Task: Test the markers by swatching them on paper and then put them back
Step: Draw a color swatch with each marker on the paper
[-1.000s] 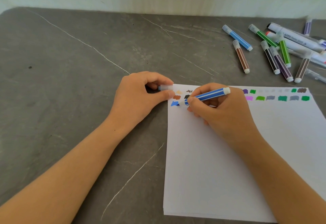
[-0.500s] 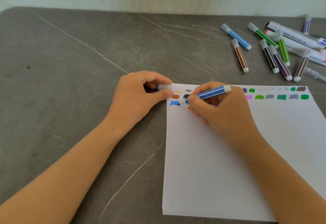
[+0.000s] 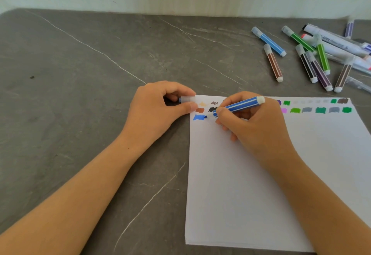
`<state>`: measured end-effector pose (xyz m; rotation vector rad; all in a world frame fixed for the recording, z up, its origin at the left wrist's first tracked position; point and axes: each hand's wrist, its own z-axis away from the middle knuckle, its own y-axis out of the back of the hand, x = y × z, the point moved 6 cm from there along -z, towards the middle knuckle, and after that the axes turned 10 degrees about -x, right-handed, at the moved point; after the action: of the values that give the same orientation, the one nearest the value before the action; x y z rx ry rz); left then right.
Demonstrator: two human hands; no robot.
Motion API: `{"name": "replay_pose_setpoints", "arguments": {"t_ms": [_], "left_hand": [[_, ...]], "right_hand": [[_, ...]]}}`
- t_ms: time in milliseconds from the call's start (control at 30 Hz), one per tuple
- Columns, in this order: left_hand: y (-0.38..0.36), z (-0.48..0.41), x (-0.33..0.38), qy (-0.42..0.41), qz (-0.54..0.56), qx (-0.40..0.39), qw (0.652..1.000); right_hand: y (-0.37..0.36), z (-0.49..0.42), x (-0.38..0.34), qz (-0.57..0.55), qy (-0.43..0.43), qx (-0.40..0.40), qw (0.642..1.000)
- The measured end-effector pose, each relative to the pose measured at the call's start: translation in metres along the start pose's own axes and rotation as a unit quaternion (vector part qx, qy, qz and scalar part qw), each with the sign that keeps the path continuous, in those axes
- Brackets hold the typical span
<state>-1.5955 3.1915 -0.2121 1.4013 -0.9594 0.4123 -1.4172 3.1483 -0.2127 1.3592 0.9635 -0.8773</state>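
Observation:
My right hand [image 3: 255, 128] grips a blue striped marker [image 3: 240, 106], its tip just right of a fresh blue swatch [image 3: 199, 117] near the top left corner of the white paper [image 3: 251, 184]. My left hand [image 3: 158, 110] rests at the paper's left edge and pinches the marker's clear cap [image 3: 187, 99] between thumb and forefinger. Two rows of colour swatches [image 3: 319, 110] run along the paper's top edge; my right hand hides their middle part.
Several capped markers lie at the back right of the grey marble table [image 3: 80, 73]: a light blue marker [image 3: 270, 42], a brown marker [image 3: 274, 65], green markers [image 3: 322, 57], purple and dark ones, plus larger white pens [image 3: 337, 39]. A pale wall runs behind the table.
The blue swatch has grown a little. The marker tip has shifted slightly to its right side. My left hand has stayed put with the cap.

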Motion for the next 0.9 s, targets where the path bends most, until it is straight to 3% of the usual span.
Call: {"name": "replay_pose_setpoints", "arguments": {"t_ms": [167, 433, 900], "left_hand": [[-0.001, 0.0, 0.0, 0.002, -0.003, -0.005, 1.0], [0.001, 0.001, 0.004, -0.012, 0.053, 0.003, 0.999], [-0.003, 0.001, 0.016, -0.074, 0.039, -0.029, 0.996]], "right_hand": [[-0.001, 0.001, 0.0, -0.012, -0.011, -0.013, 1.0], [0.013, 0.003, -0.001, -0.089, -0.004, 0.054, 0.995], [0.003, 0.003, -0.007, -0.134, 0.006, -0.032, 0.99]]}}
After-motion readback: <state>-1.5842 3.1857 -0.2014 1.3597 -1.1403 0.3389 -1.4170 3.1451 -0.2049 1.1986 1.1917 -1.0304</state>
